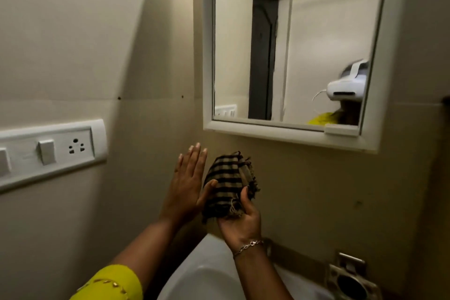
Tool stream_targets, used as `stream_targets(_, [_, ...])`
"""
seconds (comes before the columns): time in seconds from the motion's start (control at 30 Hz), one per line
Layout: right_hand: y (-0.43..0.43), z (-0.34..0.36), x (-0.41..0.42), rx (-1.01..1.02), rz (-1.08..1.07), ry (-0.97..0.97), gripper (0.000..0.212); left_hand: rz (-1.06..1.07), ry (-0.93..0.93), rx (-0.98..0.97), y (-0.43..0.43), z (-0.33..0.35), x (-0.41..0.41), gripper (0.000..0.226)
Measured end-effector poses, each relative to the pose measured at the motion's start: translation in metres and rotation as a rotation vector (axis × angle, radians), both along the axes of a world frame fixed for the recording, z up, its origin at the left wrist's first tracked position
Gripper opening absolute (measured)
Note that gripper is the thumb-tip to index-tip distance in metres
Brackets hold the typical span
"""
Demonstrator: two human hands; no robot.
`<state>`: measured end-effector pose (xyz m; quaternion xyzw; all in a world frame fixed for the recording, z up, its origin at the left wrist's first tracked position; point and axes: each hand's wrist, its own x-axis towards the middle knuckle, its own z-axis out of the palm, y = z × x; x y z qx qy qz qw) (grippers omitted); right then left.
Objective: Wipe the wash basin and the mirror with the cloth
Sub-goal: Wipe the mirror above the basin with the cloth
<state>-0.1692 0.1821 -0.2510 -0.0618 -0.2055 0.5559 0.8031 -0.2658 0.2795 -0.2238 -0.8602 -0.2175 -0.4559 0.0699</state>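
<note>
A bunched brown-and-black checked cloth (pixel 227 182) is held up in front of the wall, below the mirror (pixel 289 41). My right hand (pixel 239 223) cups the cloth from underneath, thumb curled over its lower edge. My left hand (pixel 187 182) stands beside it with straight fingers pointing up; its thumb touches the cloth's left side. The white wash basin (pixel 202 273) shows at the bottom, under my forearms. The white-framed mirror hangs on the wall at the upper right and reflects a doorway and a person's headset.
A white switch plate with a socket (pixel 51 151) is on the left wall. A metal holder (pixel 353 280) is fixed to the wall at the lower right, beside the basin. Beige walls close in on the left and behind.
</note>
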Motion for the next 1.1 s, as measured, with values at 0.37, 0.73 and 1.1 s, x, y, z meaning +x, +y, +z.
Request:
stream_targets(0.37, [-0.045,0.133,0.005,0.245,-0.377,-0.15,0.088,-0.118,-0.239,0.101,-0.023,0.112,0.027,0.091])
stream_targets(0.73, [-0.061,0.23,0.054,0.223,-1.301,-0.528,0.078,-0.285,-0.292,0.23,-0.003,0.189,0.088,0.091])
stream_targets(1.1, [-0.043,0.313,0.092,0.097,-1.869,-0.977,0.057,-0.343,-0.422,0.358,0.045,0.257,0.109,0.099])
